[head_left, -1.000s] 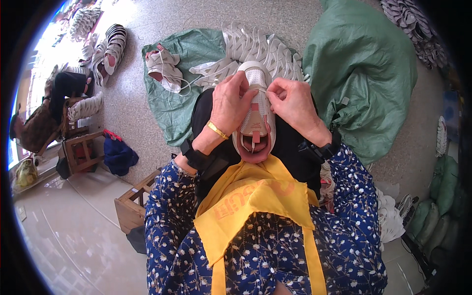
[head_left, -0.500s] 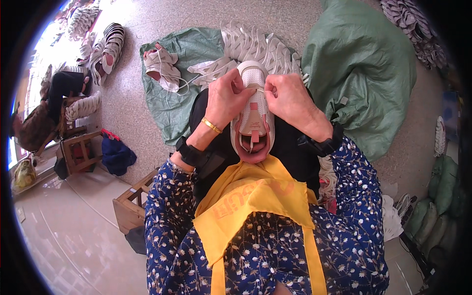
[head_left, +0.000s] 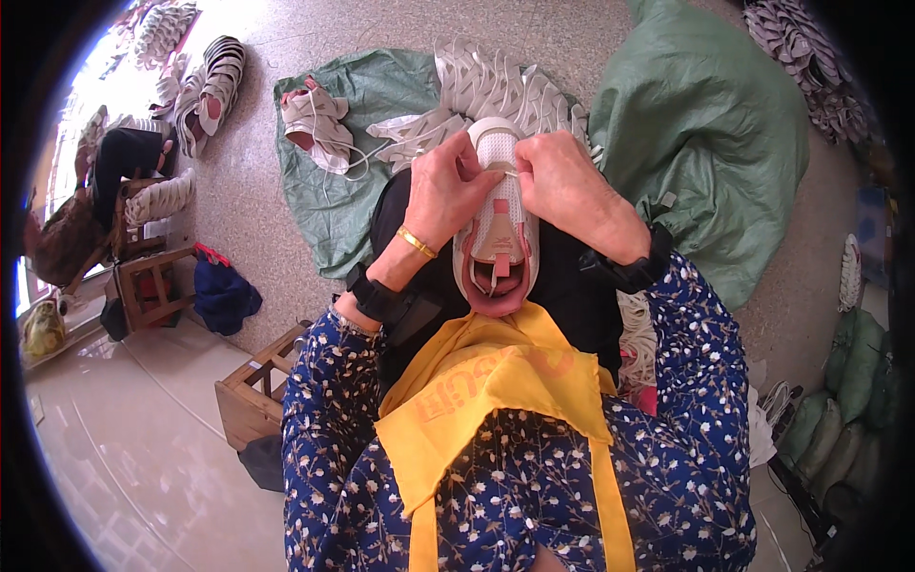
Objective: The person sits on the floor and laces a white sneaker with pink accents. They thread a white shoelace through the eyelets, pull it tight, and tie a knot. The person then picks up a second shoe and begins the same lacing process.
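Both hands' fingers still pinch lace on white-pink sneaker [head_left: 496, 219]; left hand [head_left: 448, 186], right hand [head_left: 572, 186] barely shifted.

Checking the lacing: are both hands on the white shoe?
Yes, the left hand and right hand both pinch at the white shoe near its toe.

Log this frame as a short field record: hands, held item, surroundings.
left hand: fingers pinching at the front of the shoe's upper, gold bangle on the wrist
right hand: grips the shoe's toe end from the other side
shoe: white with pink tongue, on the lap, opening toward the person
lap: black cloth under the shoe, yellow apron below
floor ahead: green sheet with a loose shoe and a heap of pale uppers
right side: green sack
left side: wooden stool
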### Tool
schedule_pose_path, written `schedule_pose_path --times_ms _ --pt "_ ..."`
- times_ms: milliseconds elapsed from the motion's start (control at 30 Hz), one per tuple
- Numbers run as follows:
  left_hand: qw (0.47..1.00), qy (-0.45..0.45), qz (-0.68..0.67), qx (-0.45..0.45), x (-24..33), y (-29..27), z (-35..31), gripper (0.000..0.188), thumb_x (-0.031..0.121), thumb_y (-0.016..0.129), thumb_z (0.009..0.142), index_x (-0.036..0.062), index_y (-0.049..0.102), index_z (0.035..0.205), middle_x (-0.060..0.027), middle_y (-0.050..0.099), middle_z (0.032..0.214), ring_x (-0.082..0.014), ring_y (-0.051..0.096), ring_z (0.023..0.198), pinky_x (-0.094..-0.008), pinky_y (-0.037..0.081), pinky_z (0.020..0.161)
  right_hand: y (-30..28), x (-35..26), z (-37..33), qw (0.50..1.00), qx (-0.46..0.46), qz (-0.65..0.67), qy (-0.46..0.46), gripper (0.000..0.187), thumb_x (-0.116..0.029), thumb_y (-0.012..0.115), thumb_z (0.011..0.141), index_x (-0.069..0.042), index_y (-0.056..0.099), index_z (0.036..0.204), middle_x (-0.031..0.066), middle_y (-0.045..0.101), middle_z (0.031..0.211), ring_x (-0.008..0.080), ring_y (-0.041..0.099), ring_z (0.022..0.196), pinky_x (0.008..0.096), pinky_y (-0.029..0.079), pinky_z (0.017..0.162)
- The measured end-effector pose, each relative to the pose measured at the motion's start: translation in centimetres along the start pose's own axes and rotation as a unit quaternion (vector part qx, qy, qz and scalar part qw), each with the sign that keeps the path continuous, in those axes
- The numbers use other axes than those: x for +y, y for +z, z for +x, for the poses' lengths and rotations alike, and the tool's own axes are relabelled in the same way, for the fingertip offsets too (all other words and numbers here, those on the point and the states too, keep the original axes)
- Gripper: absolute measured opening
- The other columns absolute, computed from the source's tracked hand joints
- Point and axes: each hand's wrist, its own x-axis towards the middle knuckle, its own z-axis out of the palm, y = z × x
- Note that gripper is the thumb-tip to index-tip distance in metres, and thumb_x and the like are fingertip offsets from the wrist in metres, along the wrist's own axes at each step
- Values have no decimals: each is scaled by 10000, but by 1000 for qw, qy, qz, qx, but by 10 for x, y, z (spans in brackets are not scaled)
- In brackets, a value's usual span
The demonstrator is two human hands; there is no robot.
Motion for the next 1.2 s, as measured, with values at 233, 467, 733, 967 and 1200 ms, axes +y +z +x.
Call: schedule_pose_path --times_ms 233,467,733,967,1200 --pt "1000 -5 -6 -3 0 -1 -1 365 212 884 744 26 570 765 -56 595 646 -153 562 575 -317 484 571 -3 -4 3 1000 -19 -15 -13 98 7 618 796 59 701 787 286 660 779 467 680 786 528 546 723" --pt "1000 7 -8 3 1 -1 -1 332 186 853 737 14 568 738 -108 613 626 -261 630 582 -382 495 576 -1 -1 7 999 -38 -28 -16 96 21 614 776 64 700 773 291 670 801 465 688 809 522 555 739" --pt "1000 17 1 14 -5 2 -2 361 232 869 753 20 577 758 -80 610 629 -198 590 553 -345 487 559 -5 -6 14 997 -51 -42 -34 96 33 613 749 55 705 762 285 675 801 465 689 817 519 556 746" --pt "999 29 0 20 -11 5 -4 349 228 866 756 20 586 760 -82 632 641 -198 626 568 -336 505 569 -4 -7 16 994 -57 -58 -77 107 40 605 747 63 705 779 288 673 804 464 685 821 522 551 750" --pt "999 34 -7 26 -11 5 -7 342 218 860 762 17 583 774 -86 636 645 -207 631 562 -339 508 568 -6 12 24 993 -99 40 -44 78 -15 657 799 53 696 809 209 690 730 341 714 715 416 564 677"
